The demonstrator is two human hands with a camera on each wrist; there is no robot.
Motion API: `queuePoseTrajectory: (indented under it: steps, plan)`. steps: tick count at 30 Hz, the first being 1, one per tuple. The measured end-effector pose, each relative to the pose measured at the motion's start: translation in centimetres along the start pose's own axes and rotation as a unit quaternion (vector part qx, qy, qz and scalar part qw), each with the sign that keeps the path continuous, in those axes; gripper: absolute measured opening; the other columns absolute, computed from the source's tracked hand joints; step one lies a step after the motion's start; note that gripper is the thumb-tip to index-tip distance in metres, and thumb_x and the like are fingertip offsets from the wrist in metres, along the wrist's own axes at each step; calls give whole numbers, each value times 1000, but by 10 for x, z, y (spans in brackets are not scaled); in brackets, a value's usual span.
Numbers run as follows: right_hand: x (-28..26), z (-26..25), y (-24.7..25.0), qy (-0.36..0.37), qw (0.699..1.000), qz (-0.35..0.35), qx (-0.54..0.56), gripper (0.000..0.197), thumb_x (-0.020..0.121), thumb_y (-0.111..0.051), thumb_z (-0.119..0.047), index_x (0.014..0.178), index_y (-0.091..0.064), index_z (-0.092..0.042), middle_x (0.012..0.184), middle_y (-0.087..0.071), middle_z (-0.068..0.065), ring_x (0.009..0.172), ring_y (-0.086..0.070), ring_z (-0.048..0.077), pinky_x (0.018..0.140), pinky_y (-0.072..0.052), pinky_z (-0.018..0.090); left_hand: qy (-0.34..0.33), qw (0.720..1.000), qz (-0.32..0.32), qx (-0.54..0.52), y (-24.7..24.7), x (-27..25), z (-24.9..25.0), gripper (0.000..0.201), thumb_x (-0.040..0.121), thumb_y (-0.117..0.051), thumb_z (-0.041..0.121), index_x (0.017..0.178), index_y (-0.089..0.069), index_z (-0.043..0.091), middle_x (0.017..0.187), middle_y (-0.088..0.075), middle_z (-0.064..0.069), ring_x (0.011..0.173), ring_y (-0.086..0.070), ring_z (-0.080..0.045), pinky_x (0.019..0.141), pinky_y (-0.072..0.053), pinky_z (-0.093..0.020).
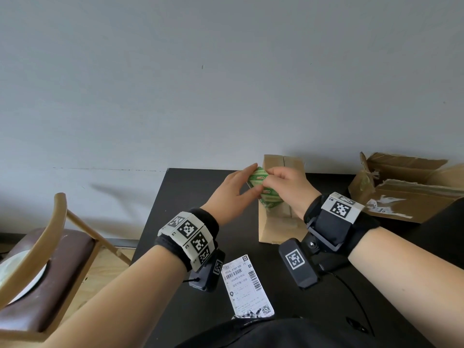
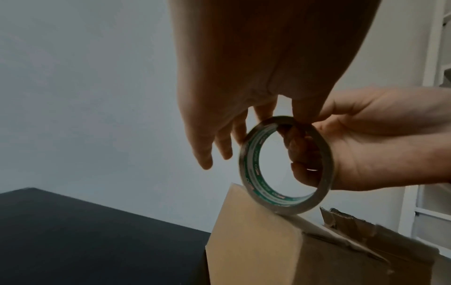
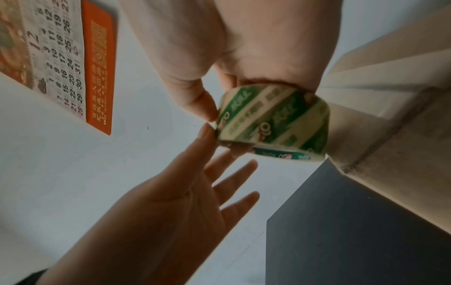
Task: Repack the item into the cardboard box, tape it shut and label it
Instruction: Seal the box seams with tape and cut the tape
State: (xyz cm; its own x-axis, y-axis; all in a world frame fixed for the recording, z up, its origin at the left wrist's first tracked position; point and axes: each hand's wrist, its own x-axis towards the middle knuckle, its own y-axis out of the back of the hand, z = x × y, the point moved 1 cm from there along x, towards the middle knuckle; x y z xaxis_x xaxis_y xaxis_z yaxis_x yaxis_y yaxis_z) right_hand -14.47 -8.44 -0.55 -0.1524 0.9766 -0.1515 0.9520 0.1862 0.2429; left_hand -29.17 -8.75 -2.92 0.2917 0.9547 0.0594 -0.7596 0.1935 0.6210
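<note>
— Over the closed cardboard box [image 1: 281,222] at the back of the black counter [image 1: 200,247], I am holding the tape roll [image 1: 263,189] in my right hand [image 1: 286,187], fingers hooked through its core, its rim touching the box's top edge.

— And your left hand [image 1: 226,194]?

— It is hovering just beside the roll, fingers straight and gripping nothing, one fingertip [image 3: 207,131] brushing the tape's edge. I am judging that it is hunting for the loose end.

— What could go wrong?

— The end may be lying flat and splitting as I am picking at it. The box is standing unsteadied, so a hard pull could be tipping it. The label [image 1: 247,287] is lying near me on the counter, not yet applied.
</note>
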Motion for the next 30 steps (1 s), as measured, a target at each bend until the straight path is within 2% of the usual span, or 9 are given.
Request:
queuePoseTrajectory:
  steps: [3,6,11,15,18,21,24,28,30]
  plan:
    - [-2,0,0,6,999,-37,34,19,88,-53,0,99,-65,-9,79,-67,2,67,-65,7,66,-55,21,11,1000,13,-22,-1,2,-2,55,96,-49,29,147,-28,20,137,-44,-5,134,-33,-15,109,-28,-26]
    - [-2,0,1,17,996,-82,32,31,86,-48,10,112,-60,-3,86,-67,6,73,-66,10,69,-54,20,34,996,4,-79,-1,4,-3,55,97,-47,27,147,-28,15,129,-46,-8,123,-49,-20,109,-35,-37]
    - [-2,3,2,22,992,-122,29,49,83,-42,21,121,-55,-7,95,-67,4,79,-67,6,73,-54,20,48,995,-3,-87,0,5,-7,78,80,-43,57,147,-27,20,132,-48,-9,125,-47,-24,106,-39,-43]
    - [-1,7,2,22,992,-120,16,62,77,-40,27,128,-51,-7,106,-66,9,94,-63,14,86,-52,32,51,996,2,-66,2,3,-6,54,98,-43,33,148,-26,21,137,-44,-9,127,-44,-19,109,-36,-40]
    - [-1,6,4,19,991,-126,42,61,76,-42,27,124,-55,-8,106,-67,12,98,-63,20,91,-50,39,56,994,10,-92,4,3,-5,51,100,-39,27,148,-24,21,140,-43,-9,126,-44,-17,109,-35,-34]
    - [0,6,3,12,989,-128,67,57,77,-46,24,125,-56,-5,109,-67,13,101,-64,22,91,-51,38,68,988,0,-141,5,1,-3,60,96,-49,29,149,-21,20,141,-44,-5,125,-45,-14,106,-36,-29]
    - [0,8,-1,18,992,-113,61,53,79,-48,20,126,-55,-4,115,-66,14,105,-64,24,90,-52,38,84,983,6,-161,4,1,-5,74,86,-65,29,147,-24,22,142,-43,-5,127,-47,-17,106,-41,-36]
    - [0,7,-3,40,996,-80,-1,33,87,-51,4,113,-61,-14,101,-69,5,95,-66,17,88,-52,29,102,983,47,-145,9,-1,-1,64,91,-59,30,145,-28,16,133,-47,4,113,-51,-8,86,-42,-11]
    - [0,8,-3,37,996,-76,-21,33,88,-49,4,113,-61,-13,101,-69,7,95,-66,17,88,-51,28,115,981,53,-149,11,0,-2,62,92,-56,33,145,-29,15,133,-49,1,118,-48,-9,92,-39,-16]
